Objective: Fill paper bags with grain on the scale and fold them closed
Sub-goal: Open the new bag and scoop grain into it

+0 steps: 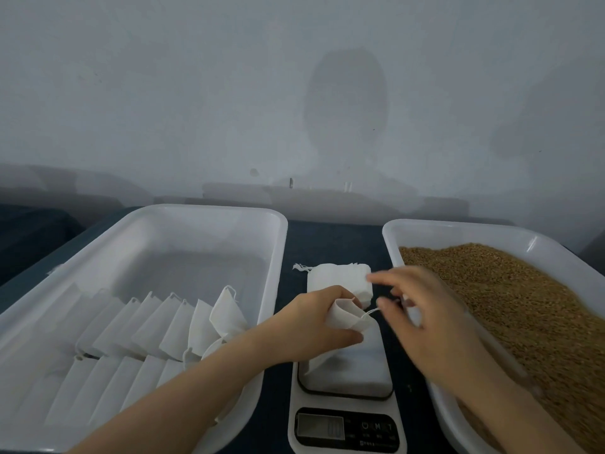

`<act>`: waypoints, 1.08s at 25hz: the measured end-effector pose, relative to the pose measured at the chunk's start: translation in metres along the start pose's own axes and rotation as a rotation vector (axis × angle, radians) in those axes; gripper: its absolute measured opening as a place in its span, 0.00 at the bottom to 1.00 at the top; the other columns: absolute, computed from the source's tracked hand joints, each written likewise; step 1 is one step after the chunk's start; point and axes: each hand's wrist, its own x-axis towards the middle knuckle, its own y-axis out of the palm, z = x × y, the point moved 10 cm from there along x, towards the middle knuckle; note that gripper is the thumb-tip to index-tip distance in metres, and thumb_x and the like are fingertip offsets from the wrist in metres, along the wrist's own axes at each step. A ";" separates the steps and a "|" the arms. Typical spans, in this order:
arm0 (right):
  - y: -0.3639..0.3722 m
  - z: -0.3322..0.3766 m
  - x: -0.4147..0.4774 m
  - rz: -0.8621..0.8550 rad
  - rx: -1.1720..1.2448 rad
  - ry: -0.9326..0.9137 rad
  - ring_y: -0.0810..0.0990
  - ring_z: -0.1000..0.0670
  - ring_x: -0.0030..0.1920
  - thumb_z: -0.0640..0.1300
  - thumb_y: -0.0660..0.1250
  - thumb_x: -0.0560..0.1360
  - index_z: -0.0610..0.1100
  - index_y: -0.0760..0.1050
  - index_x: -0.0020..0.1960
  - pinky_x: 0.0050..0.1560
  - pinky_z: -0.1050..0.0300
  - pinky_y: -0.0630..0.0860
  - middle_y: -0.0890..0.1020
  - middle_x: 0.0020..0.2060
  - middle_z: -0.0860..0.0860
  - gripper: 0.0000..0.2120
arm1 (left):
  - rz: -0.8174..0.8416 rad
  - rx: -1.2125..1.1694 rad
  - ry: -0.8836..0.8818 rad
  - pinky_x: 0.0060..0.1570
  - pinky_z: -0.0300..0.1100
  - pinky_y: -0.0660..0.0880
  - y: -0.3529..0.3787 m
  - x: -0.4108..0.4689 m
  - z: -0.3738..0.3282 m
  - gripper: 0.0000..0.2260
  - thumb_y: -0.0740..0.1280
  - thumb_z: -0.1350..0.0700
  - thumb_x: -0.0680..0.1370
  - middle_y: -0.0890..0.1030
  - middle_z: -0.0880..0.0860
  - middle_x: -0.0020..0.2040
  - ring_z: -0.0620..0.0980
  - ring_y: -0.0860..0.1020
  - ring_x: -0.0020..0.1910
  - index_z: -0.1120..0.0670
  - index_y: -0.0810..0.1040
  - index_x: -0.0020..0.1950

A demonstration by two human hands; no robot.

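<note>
**Spotter:** Where are you in the job?

**Operator:** Head view, the only one I have. I've got the left hand point(314, 326) curled round one small white bag point(343, 317), held just above the scale point(347, 430), with its mouth turned toward the right hand point(432, 316). That hand is smeared by motion. Its fingertips are at the bag's string point(371, 312), but I cannot tell whether they pinch it. I'd judge this as opening the bag, before any grain goes in.

**Spotter:** And next?

**Operator:** Spread the mouth wide over the scale, then reach across for grain point(523, 306) from the right tray point(458, 228). The bag looks thin and floppy, so I'd want a firm hold on its rim or grain ends up on the table point(334, 244).

**Spotter:** Counts?

**Operator:** Two white trays, one scale, one bag in hand, and one stack of spare bags point(340, 280) on the table just beyond the scale. The left tray point(203, 209) holds folded bags point(157, 322) overlapping in two rows. The rear row shows roughly nine. My forearm covers part of the front row, so I have no firm total.
</note>
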 end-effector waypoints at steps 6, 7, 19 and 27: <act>-0.054 -0.142 -0.019 0.333 -0.477 0.673 0.77 0.49 0.57 0.52 0.64 0.77 0.46 0.72 0.65 0.54 0.55 0.75 0.77 0.61 0.48 0.19 | 0.074 -0.026 0.005 0.42 0.29 0.73 0.006 -0.001 -0.002 0.22 0.74 0.48 0.70 0.75 0.39 0.51 0.42 0.77 0.48 0.40 0.70 0.62; -0.050 -0.160 -0.029 0.456 -0.548 0.741 0.78 0.49 0.55 0.55 0.64 0.77 0.44 0.74 0.63 0.54 0.55 0.75 0.79 0.58 0.47 0.20 | 0.081 -0.030 0.003 0.40 0.28 0.73 0.007 -0.001 -0.003 0.23 0.74 0.48 0.70 0.75 0.38 0.50 0.41 0.77 0.47 0.40 0.70 0.62; -0.035 -0.170 -0.031 0.341 -0.536 0.737 0.78 0.51 0.34 0.54 0.59 0.78 0.44 0.77 0.42 0.32 0.58 0.72 0.78 0.36 0.49 0.16 | 0.059 -0.040 -0.002 0.35 0.25 0.71 0.006 0.000 -0.002 0.22 0.75 0.46 0.69 0.75 0.38 0.49 0.40 0.76 0.45 0.40 0.71 0.59; -0.075 -0.149 -0.030 0.139 -0.823 0.833 0.75 0.42 0.52 0.44 0.62 0.76 0.42 0.69 0.63 0.50 0.48 0.76 0.73 0.50 0.45 0.16 | 0.049 -0.010 0.004 0.39 0.26 0.70 0.005 -0.001 -0.001 0.23 0.75 0.45 0.69 0.73 0.36 0.49 0.40 0.75 0.46 0.39 0.70 0.60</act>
